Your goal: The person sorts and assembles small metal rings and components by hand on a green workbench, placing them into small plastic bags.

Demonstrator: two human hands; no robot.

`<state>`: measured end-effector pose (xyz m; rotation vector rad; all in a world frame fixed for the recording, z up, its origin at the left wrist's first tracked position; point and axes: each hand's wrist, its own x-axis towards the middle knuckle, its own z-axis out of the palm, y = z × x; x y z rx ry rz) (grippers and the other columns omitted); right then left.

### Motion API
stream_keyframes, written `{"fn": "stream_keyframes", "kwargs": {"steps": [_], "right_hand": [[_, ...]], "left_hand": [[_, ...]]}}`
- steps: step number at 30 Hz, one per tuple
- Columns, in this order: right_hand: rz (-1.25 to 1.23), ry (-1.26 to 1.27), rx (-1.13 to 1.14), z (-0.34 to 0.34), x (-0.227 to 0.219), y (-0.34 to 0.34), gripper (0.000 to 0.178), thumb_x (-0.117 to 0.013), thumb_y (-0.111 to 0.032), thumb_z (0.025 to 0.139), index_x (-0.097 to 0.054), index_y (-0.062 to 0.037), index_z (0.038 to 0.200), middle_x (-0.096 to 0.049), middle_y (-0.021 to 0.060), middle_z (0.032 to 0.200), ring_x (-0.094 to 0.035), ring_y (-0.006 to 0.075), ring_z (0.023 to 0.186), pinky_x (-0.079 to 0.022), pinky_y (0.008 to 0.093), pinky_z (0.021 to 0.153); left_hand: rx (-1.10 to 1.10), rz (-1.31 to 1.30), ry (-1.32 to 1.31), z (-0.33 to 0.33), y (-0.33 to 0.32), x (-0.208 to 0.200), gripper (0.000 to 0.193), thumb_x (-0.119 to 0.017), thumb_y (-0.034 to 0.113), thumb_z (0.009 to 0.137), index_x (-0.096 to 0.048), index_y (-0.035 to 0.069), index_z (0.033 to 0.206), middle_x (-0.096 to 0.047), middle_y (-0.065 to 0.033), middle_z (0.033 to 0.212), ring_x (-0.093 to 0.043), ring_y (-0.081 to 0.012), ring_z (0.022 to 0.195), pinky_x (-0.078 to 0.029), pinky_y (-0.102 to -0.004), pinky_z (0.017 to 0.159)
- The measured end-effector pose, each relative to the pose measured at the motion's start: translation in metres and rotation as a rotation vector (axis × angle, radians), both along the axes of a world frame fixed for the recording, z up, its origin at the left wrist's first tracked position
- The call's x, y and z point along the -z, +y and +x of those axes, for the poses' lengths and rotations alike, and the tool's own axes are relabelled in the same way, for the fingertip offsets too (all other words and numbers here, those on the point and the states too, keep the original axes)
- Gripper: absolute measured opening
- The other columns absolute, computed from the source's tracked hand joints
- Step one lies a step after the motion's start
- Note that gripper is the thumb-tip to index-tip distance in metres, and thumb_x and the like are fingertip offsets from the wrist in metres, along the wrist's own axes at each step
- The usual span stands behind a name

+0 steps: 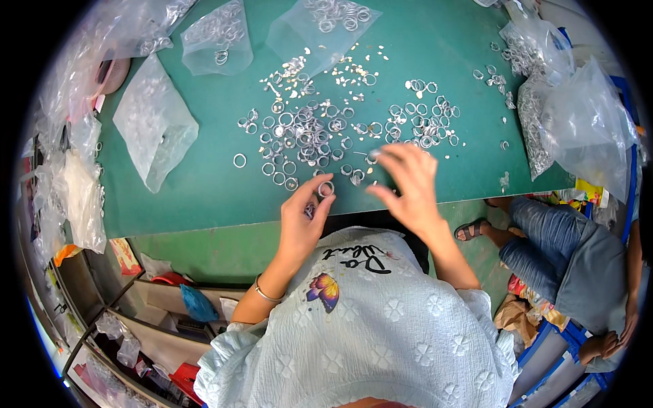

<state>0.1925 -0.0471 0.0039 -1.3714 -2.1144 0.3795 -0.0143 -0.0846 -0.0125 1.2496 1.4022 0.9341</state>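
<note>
My left hand is at the table's front edge, pinching a silver-coloured ring upright between thumb and forefinger. More small metal pieces show against its palm, partly hidden by the fingers. To its right, my right hand hovers over the table, slightly blurred, thumb and fingers apart. Its fingertips are beside a ring; I cannot tell whether they touch it. Beyond both hands lies a loose heap of silver-coloured rings, and a smaller heap of rings sits to the right.
Pale flat chips are scattered behind the rings on the green table. Clear bags of rings lie at the back, a flat plastic bag at left, full bags at right. A seated person is off the right corner.
</note>
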Motion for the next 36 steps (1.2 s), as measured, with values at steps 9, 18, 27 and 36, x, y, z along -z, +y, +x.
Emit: {"fn": "stream_keyframes", "kwargs": {"steps": [9,18,27,36], "right_hand": [[0.059,0.270,0.165,-0.007,0.018,0.014,0.010,-0.067,-0.005,0.079,-0.064,-0.0023,0.089,-0.064,0.0082,0.084,-0.054,0.0252,0.077,-0.039,0.0363,0.071],[0.090,-0.005,0.196,-0.008,0.021,0.018,0.013,-0.066,-0.008,0.080,-0.063,-0.0060,0.093,-0.057,0.0060,0.085,-0.050,0.0239,0.079,-0.035,0.0365,0.069],[0.127,-0.110,0.421,0.070,0.020,0.036,0.013,-0.069,-0.009,0.079,-0.068,-0.0077,0.092,-0.063,0.0032,0.094,-0.053,0.0233,0.093,-0.037,0.0346,0.079],[-0.034,-0.114,0.080,0.000,0.009,0.014,0.050,-0.073,-0.017,0.076,-0.055,-0.0096,0.122,-0.047,0.0101,0.132,-0.039,0.0334,0.128,-0.034,0.0495,0.099]], "left_hand": [[-0.019,0.017,0.021,-0.001,-0.001,-0.001,0.035,-0.065,-0.006,0.081,-0.062,0.004,0.114,-0.058,0.0007,0.082,-0.039,-0.0045,0.055,-0.035,-0.0193,0.051],[0.008,0.015,-0.009,0.004,0.003,-0.001,0.035,-0.064,-0.006,0.082,-0.062,0.003,0.116,-0.058,0.0019,0.084,-0.039,-0.0019,0.058,-0.033,-0.0171,0.052],[0.020,0.018,-0.034,0.009,0.004,0.001,0.036,-0.063,-0.007,0.082,-0.061,0.002,0.116,-0.057,0.0024,0.083,-0.038,-0.0018,0.057,-0.033,-0.0172,0.051],[0.025,-0.002,-0.012,0.008,0.004,-0.002,0.036,-0.062,-0.007,0.084,-0.061,0.002,0.118,-0.058,0.0025,0.085,-0.042,-0.0009,0.061,-0.035,-0.0160,0.055]]}}
